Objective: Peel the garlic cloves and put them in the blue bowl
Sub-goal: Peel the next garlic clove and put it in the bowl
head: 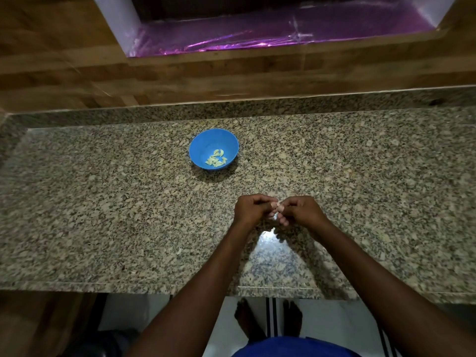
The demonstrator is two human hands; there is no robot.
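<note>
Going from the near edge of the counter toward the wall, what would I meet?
Granite counter's near edge → the two hands, left hand and right hand, pinching a garlic clove → blue bowl holding peeled cloves → wooden wall.

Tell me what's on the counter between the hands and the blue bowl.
Nothing: the head view shows only bare counter between the blue bowl and the hands.

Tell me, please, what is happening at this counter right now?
A person stands at a granite counter peeling garlic. The left hand and the right hand meet above the counter, fingers curled round a small garlic clove pinched between them. Beyond the hands, a blue bowl sits on the counter, already holding a small heap of peeled cloves. The clove in hand has not yet gone into the bowl.
</note>
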